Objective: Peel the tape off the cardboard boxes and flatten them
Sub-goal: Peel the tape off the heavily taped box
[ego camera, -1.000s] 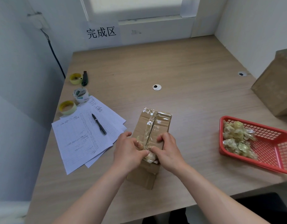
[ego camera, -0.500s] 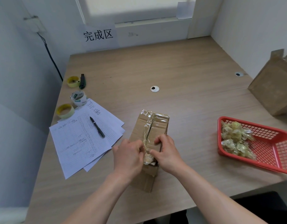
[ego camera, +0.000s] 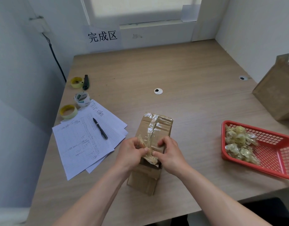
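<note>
A brown cardboard box (ego camera: 163,128) lies on the wooden table (ego camera: 181,75) near its front edge, its long side pointing away from me. A strip of clear tape (ego camera: 152,126) runs along the box's top seam and is crumpled at the near end. My left hand (ego camera: 130,153) pinches the lifted, bunched tape (ego camera: 148,156) from the left. My right hand (ego camera: 170,152) presses on the box top and pinches the same tape from the right. The near flaps of the box look partly loose.
A red basket (ego camera: 274,154) with crumpled tape wads (ego camera: 239,144) stands at the right. Another cardboard box (ego camera: 277,95) stands at the far right. Papers (ego camera: 81,141) with a pen (ego camera: 100,128), three tape rolls (ego camera: 81,98) and a dark cutter (ego camera: 86,82) lie at the left.
The tape's near end has come further off the seam and bunched up between both hands. The hands have shifted only slightly.
</note>
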The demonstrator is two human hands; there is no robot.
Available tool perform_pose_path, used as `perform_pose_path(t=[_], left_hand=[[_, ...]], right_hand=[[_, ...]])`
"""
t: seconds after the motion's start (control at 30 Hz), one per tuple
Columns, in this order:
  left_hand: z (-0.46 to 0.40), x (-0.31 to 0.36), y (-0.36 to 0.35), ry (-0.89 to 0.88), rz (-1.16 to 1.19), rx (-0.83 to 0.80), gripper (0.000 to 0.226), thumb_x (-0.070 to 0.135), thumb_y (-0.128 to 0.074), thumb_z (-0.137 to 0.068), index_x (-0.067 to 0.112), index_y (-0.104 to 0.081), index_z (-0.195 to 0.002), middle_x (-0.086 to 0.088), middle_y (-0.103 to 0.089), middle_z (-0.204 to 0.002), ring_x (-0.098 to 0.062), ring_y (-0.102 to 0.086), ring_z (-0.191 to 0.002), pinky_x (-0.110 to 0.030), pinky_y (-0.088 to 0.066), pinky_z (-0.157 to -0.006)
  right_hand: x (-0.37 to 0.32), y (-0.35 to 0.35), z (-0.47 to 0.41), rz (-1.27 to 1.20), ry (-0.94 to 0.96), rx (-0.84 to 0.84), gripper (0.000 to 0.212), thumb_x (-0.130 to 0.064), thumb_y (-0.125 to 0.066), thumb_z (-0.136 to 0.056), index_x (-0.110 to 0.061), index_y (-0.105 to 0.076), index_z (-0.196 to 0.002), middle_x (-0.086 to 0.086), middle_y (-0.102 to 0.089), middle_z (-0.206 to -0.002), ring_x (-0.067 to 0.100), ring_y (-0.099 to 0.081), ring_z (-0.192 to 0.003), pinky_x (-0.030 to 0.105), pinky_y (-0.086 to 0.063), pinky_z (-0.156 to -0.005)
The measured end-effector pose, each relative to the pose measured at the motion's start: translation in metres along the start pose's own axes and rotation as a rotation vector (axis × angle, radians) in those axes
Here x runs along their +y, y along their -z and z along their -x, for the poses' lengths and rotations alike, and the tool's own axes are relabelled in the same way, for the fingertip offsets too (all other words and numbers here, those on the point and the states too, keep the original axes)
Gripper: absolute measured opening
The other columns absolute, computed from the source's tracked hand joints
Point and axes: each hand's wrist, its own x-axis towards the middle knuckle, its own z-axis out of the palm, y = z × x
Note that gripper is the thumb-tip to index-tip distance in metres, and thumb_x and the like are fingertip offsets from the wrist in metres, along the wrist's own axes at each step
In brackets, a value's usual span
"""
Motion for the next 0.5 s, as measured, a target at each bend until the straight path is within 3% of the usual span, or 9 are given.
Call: perform_pose_path(t=[0.2,0.33,0.5], left_hand=[[-0.002,0.002,0.009,-0.015,-0.095,-0.086,0.008,0.005,-0.074,-0.083,0.004,-0.067,-0.080,-0.015,-0.071,-0.080,-0.033,-0.070,-0.083,-0.047,-0.058,-0.078],[-0.007,0.008,0.005,-0.124,-0.607,-0.082,0.018,0.022,-0.068,-0.088,0.023,-0.054,-0.076,0.006,-0.062,-0.082,-0.022,-0.060,-0.090,-0.037,-0.050,-0.082],[-0.001,0.003,0.001,-0.159,-0.718,-0.005,0.014,0.025,-0.056,-0.093,0.028,-0.046,-0.083,0.009,-0.060,-0.089,-0.021,-0.054,-0.097,-0.038,-0.037,-0.084]], right_hand=[[-0.003,-0.003,-0.001,-0.004,-0.012,0.016,0.034,-0.017,-0.077,-0.077,-0.029,-0.046,-0.085,-0.001,-0.048,-0.111,-0.004,-0.046,-0.089,0.017,-0.036,-0.071],[-0.002,-0.003,0.003,0.013,-0.002,-0.001,0.033,-0.017,-0.073,-0.076,-0.030,-0.044,-0.086,-0.004,-0.045,-0.113,-0.007,-0.045,-0.092,0.011,-0.035,-0.069],[-0.001,-0.001,0.003,-0.025,0.018,-0.044,0.039,-0.017,-0.078,-0.074,-0.030,-0.045,-0.089,-0.002,-0.045,-0.114,-0.009,-0.043,-0.098,0.002,-0.035,-0.072]])
